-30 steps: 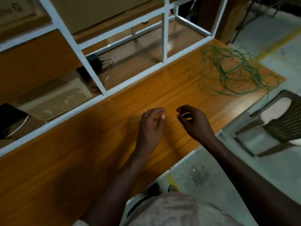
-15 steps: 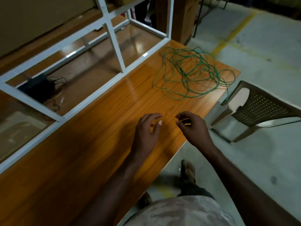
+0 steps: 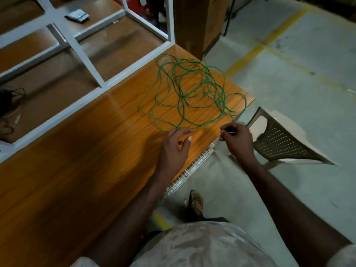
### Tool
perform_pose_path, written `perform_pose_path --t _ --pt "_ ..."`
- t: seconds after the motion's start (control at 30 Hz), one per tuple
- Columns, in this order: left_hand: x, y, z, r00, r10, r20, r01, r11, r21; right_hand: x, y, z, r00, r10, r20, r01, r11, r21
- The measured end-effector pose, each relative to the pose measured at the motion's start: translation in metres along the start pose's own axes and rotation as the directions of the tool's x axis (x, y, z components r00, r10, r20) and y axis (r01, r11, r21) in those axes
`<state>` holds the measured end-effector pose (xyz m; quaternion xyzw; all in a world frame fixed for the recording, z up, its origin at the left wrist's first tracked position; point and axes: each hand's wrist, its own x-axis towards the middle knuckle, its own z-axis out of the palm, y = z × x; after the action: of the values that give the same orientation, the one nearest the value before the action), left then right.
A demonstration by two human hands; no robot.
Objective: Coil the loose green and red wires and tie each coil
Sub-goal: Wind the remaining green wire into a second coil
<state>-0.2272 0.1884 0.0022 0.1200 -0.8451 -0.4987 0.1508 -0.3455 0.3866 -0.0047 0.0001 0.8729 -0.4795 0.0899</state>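
My right hand (image 3: pixel 238 138) has its fingers (image 3: pixel 225 130) curled inward, and a thin pale sliver shows between thumb and forefinger; it may be a short tie or a wire end, but I cannot tell which. My left hand (image 3: pixel 176 146) hangs over the worktop (image 3: pixel 81 170) with its fingers (image 3: pixel 183 131) loosely bent and grasping nothing, the tips just beside the nearest loop of the green wire (image 3: pixel 189 93).

The green wire lies in a loose, overlapping tangle at the far right corner of the worktop. One strand runs over the edge close to my right hand. No red wire is in view.

Assessment: coiling has not started. To do this step well, I should first find a free end, probably the strand at the edge, and hold it fast in one hand. The other hand should draw wire out of the pile one turn at a time, laying even loops. Pulling hard on crossed strands risks tightening a knot. The tie should stay within reach until the coil is complete.

Adjacent items: a white frame (image 3: pixel 82 54) stands along the back of the worktop, and a perforated chair (image 3: pixel 283 143) stands on the floor to the right.
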Motion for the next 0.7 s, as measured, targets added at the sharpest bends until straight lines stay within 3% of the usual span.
perform_pose_path --t 0.23,0.53,0.7 --pt "0.027 0.012 0.039 0.999 -0.046 0.013 0.046 0.998 0.048 0.063 0.027 -0.009 0.993 0.086 -0.075 -0.088 0.996 -0.024" --pt "0.032 -0.002 0.037 0.996 -0.092 -0.001 0.092 0.994 0.065 0.099 0.029 0.016 0.995 -0.091 0.050 0.101 0.967 -0.234" --pt "0.021 -0.008 0.020 0.985 -0.164 -0.060 0.165 0.986 0.010 0.056 -0.016 0.025 0.954 -0.256 0.159 0.264 0.964 -0.037"
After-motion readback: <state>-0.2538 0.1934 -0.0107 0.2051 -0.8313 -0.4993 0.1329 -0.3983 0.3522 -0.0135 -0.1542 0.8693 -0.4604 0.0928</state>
